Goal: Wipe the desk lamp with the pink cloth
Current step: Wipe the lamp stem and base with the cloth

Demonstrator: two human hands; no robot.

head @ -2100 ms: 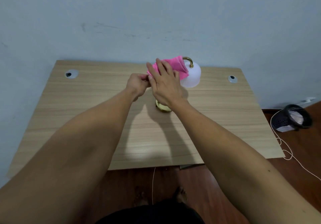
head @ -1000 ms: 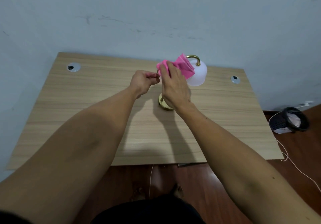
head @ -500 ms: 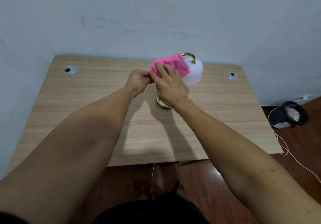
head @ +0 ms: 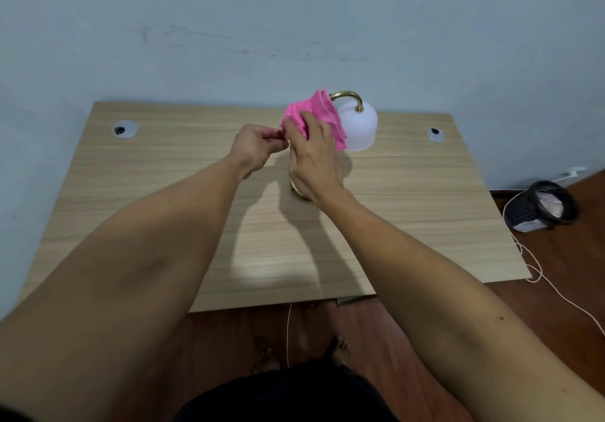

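Observation:
The desk lamp stands at the back middle of the wooden desk [head: 409, 212]. Its white dome shade [head: 358, 128] hangs from a curved gold neck [head: 348, 96], and a sliver of its gold base [head: 296, 191] shows under my right wrist. The folded pink cloth [head: 322, 117] is wrapped around the lamp's upper stem, left of the shade. My right hand [head: 314, 160] presses the cloth against the stem with its fingers over it. My left hand [head: 255, 148] pinches the cloth's left edge. The stem itself is hidden.
Two round cable grommets sit in the desk's back corners, left [head: 124, 128] and right [head: 434, 134]. A dark mesh basket [head: 545, 205] lies on the wooden floor at the right, with a thin white cord [head: 537, 271] trailing past it. A blue-grey wall rises behind the desk.
My right hand has slid the cloth up and down along the lamp's stem, while my left hand stayed pinched on the cloth's left edge. The view shifted slightly.

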